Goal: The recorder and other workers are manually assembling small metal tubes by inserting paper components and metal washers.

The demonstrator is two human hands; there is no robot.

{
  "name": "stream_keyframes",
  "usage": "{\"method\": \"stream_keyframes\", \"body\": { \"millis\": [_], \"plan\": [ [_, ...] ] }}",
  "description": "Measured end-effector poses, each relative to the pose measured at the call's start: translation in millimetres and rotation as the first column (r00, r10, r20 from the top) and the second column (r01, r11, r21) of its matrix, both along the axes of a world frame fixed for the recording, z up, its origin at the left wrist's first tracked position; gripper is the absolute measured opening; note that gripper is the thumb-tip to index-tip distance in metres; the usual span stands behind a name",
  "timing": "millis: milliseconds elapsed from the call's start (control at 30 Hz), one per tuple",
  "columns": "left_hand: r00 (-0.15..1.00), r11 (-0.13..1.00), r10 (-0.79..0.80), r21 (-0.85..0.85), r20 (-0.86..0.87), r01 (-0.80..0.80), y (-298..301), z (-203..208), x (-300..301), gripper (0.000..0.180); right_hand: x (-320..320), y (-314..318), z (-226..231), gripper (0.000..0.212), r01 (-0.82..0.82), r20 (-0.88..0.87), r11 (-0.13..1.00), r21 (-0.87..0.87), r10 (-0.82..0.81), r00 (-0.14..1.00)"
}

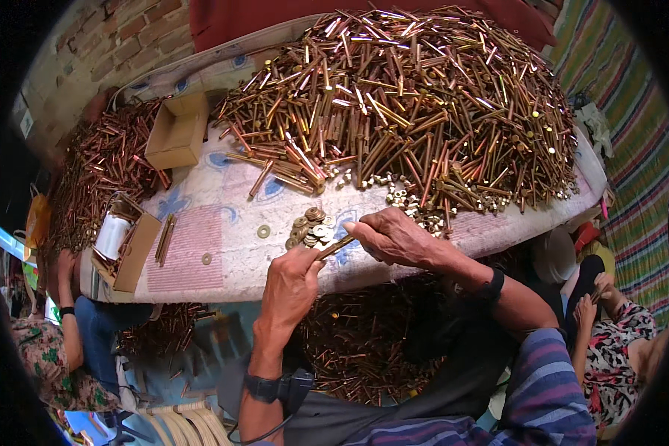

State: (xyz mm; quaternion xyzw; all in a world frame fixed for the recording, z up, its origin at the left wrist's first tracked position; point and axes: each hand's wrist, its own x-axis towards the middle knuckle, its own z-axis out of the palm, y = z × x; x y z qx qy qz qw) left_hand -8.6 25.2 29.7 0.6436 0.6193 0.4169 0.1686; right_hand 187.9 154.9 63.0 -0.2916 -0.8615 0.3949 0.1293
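Between my two hands is a long brass-coloured bolt [337, 247], held at a slant above the near edge of the table. My left hand [288, 281] is closed around its lower end. The fingers of my right hand [395, 236] are closed at its upper end, thumb stretched along it. Just beyond the bolt lies a small heap of round washers [312, 227], with a loose washer [264, 231] to its left. Small shiny nuts [405, 199] are scattered past my right hand, at the foot of a big pile of bolts [416, 104].
An open cardboard box [177, 132] stands at the back left, near another bolt pile [108, 160]. A smaller carton [135, 256] holds a white roll. More bolts [364, 342] lie below the table. Other people sit at the left [48, 349] and right [621, 334].
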Motion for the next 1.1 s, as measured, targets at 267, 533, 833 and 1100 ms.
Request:
{"method": "stream_keyframes", "body": {
  "millis": [267,533,833,1100],
  "plan": [
    [1.000,1.000,0.024,-0.015,-0.018,-0.024,-2.1,4.5,-2.3,0.012,-9.6,-1.0,12.9,0.060,0.210,0.110,0.890,-0.406,-0.181,0.977],
    [0.954,0.923,-0.067,-0.346,0.292,0.171,-3.9,10.3,-7.2,0.030,13.0,18.1,36.2,0.056,-0.036,0.325,0.924,-0.382,0.171,0.930],
    [0.998,0.974,0.031,-0.227,0.057,-0.017,-3.8,17.8,-10.5,0.031,-0.7,56.3,1.0,0.045,0.192,0.152,0.955,0.224,-0.229,0.961],
    [0.998,0.970,0.027,-0.239,-0.053,-0.038,-8.4,15.1,-14.7,0.031,-38.2,73.3,-41.9,0.040,0.280,0.196,0.776,0.566,-0.456,0.868]
  ]
}}
